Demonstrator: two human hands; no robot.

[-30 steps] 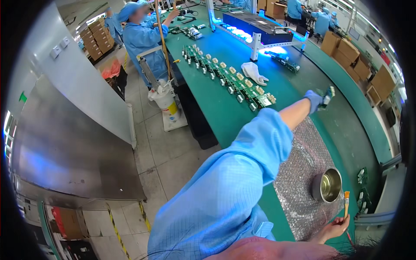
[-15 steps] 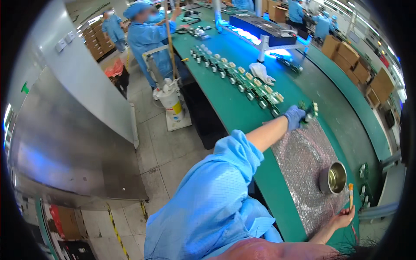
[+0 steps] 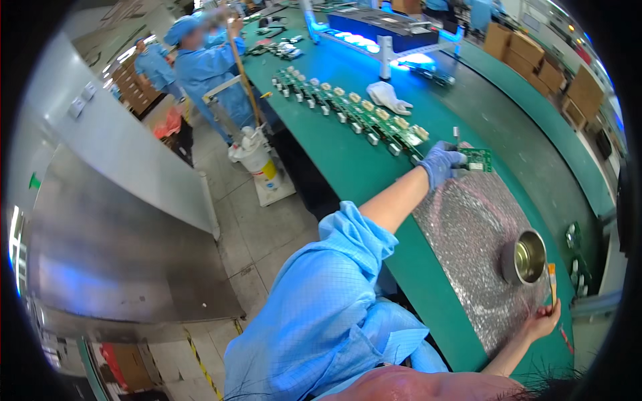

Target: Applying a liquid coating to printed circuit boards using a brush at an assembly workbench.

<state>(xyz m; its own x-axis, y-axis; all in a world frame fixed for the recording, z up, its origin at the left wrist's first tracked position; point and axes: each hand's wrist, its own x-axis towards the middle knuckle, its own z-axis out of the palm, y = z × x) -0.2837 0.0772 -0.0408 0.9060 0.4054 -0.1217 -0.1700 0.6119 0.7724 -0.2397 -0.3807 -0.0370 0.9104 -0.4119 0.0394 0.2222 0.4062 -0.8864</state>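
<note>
Clamping the gloved left hand [image 3: 441, 165] on a green circuit board [image 3: 478, 160]!
Gripping a brush [image 3: 553, 287] in the bare right hand [image 3: 543, 323], near the metal cup [image 3: 510, 262].

Left arm [image 3: 398, 200] reaching out over the near edge of the bench [image 3: 341, 160], elbow slightly bent, blue sleeve [image 3: 358, 234] pushed up; left hand [image 3: 443, 164] gloved, closed in a grip; right forearm [image 3: 511, 353] bare; right hand [image 3: 540, 324] ungloved, pinching, near the right edge.
</note>
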